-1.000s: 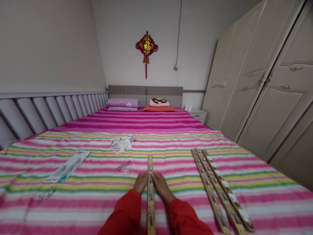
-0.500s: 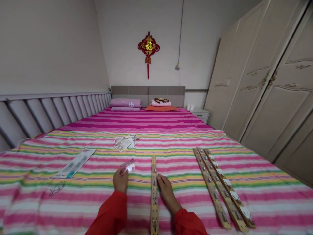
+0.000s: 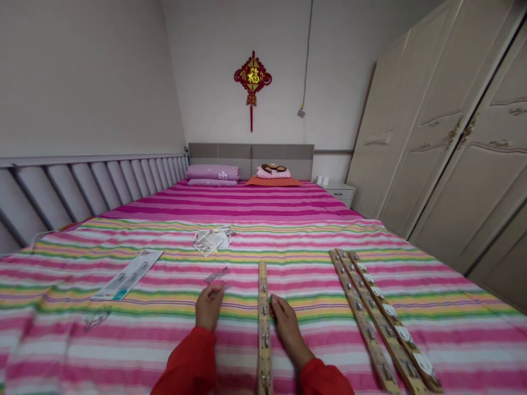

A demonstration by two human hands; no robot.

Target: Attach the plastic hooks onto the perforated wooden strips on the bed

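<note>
A narrow wooden strip with metal clips (image 3: pixel 264 326) lies lengthwise on the striped bed cover, between my two hands. My right hand (image 3: pixel 285 321) is at the strip's right edge, thumb and index finger pinched together; anything between them is too small to make out. Left of the strip, my left hand (image 3: pixel 209 305) has its fingers closed around something small that I cannot make out. Just beyond its fingertips lies a small clear plastic piece (image 3: pixel 216 275).
Three similar strips (image 3: pixel 373 318) lie at the right, one carrying white discs. A long white card (image 3: pixel 128 274) and thin wire loops (image 3: pixel 97 316) are at the left. Packets and papers (image 3: pixel 212 240) lie farther back. Beyond are pillows (image 3: pixel 213 173) and a wardrobe (image 3: pixel 436 126).
My left hand has shifted slightly right and nearer to me, and the shiny piece at its fingertips no longer shows. The whole view has shifted a little.
</note>
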